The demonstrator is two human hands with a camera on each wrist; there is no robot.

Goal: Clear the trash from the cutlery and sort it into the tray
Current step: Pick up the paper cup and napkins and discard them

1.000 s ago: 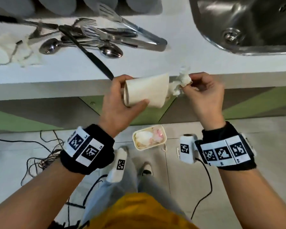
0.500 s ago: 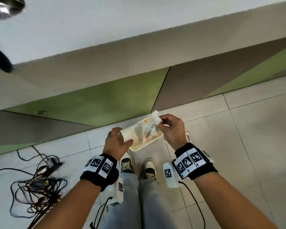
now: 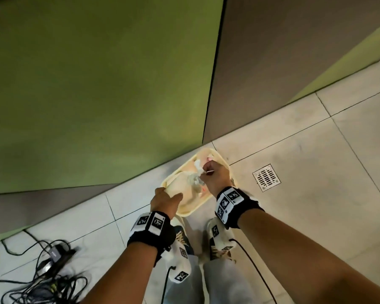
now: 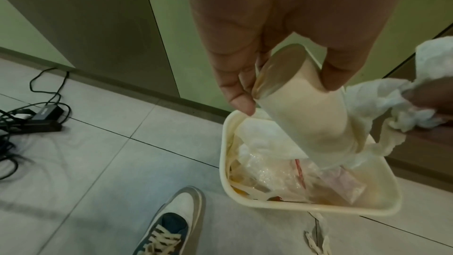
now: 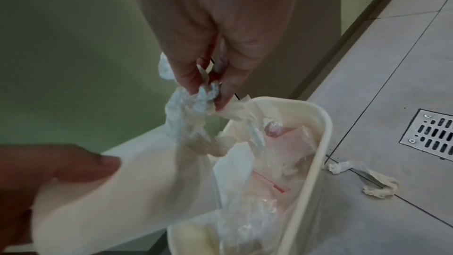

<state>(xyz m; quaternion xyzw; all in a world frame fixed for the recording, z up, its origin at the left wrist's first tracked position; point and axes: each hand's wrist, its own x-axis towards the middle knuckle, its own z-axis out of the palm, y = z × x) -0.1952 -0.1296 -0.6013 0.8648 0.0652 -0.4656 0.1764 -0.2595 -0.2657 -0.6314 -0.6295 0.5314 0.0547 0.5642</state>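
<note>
Low in the centre of the head view, the left hand [image 3: 166, 199] grips a cream paper cup [image 4: 306, 108], tilted mouth-down over a cream bin [image 4: 318, 207] on the floor. The right hand [image 3: 215, 174] pinches crumpled white tissue [image 5: 191, 108] trailing from the cup's mouth. A twisted tissue scrap [image 5: 363, 178] lies on the tiles beside the bin, near a floor drain [image 3: 266, 177].
</note>
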